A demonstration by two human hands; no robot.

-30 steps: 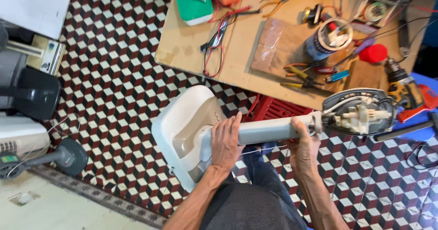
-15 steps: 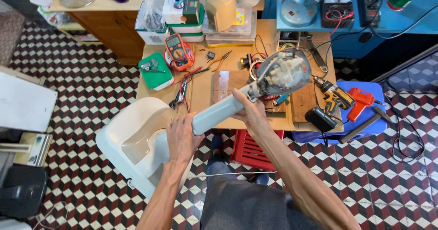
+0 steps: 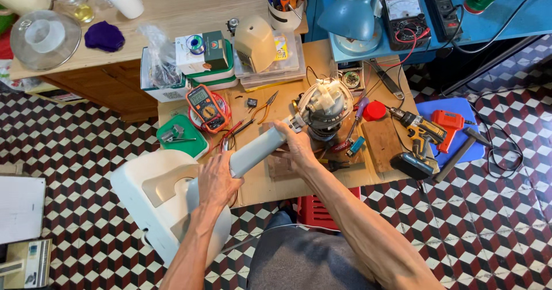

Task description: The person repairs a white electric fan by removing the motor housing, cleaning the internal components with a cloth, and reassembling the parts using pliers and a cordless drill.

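Both hands, left hand (image 3: 215, 180) and right hand (image 3: 294, 146), gripping fan stem (image 3: 257, 151); white cup (image 3: 285, 18) seemingly full of tools.

Orange multimeter (image 3: 205, 107) with grey screen on counter; white-green box (image 3: 204, 50) behind; black dial meter (image 3: 404, 12) on blue shelf.

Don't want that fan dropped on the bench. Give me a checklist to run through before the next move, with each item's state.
1. Left hand gripping the fan's grey column near the white base: ok.
2. Right hand holding the column's upper end: ok.
3. Exposed motor head over the workbench, not past its edge: ok.
4. Bench below the head free of tools: not ok; screwdriver and pliers lie close.
5. Base supported from below: cannot tell.
6. Cordless drill apart from the fan: ok.
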